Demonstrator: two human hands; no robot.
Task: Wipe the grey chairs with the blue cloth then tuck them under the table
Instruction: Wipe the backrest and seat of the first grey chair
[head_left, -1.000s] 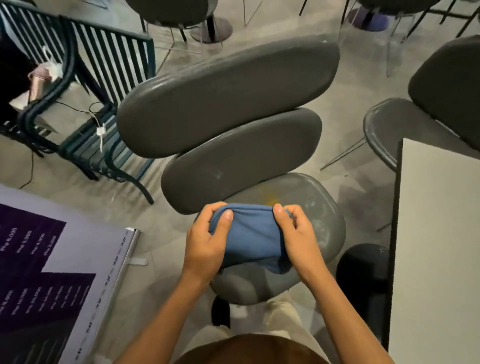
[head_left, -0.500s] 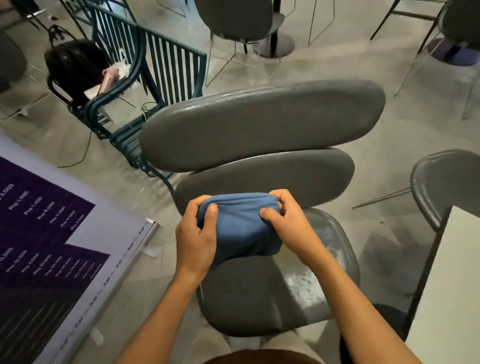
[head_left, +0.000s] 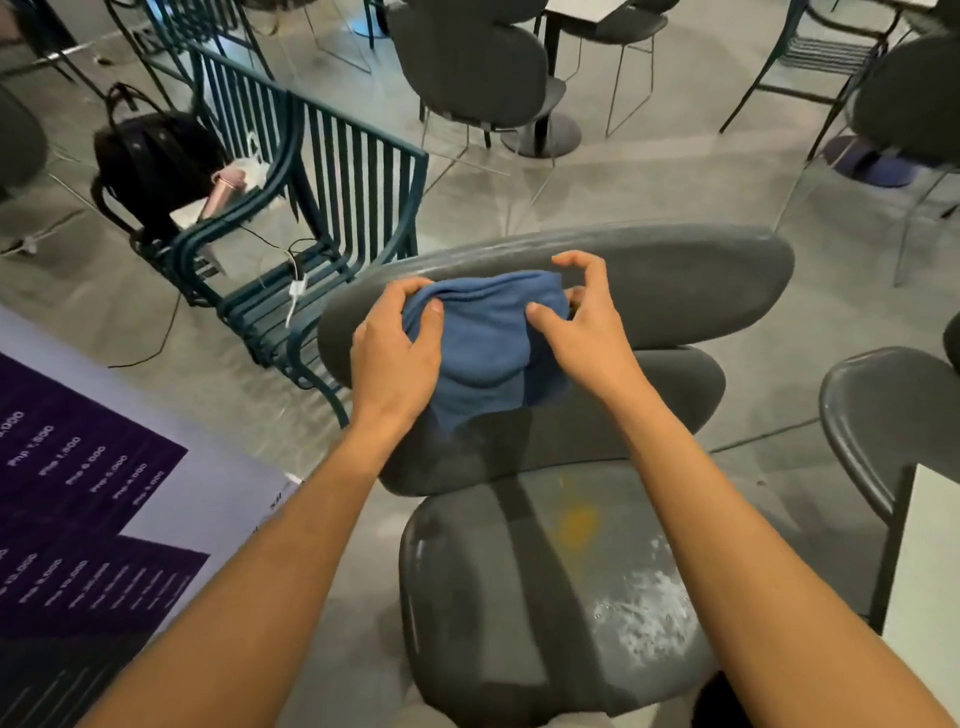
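Observation:
A grey chair (head_left: 691, 291) stands right in front of me, with two long backrest pads and a seat (head_left: 498, 587) that carries a yellow stain and white residue. The blue cloth (head_left: 488, 338) is bunched up against the upper backrest pad. My left hand (head_left: 395, 353) grips the cloth's left side, thumb on top. My right hand (head_left: 576, 322) pinches its right edge between thumb and curled fingers. A second grey chair (head_left: 872, 410) shows at the right edge, beside the white table (head_left: 930, 551).
A teal slatted bench (head_left: 322, 218) stands to the left with a black backpack (head_left: 150, 161), a pink bottle and a charger cable on it. A purple price banner (head_left: 78, 514) lies at lower left. Several more grey chairs and table bases fill the background.
Both hands have lifted the cloth from above the seat up to the upper backrest pad. The view has tilted upward, showing more of the room.

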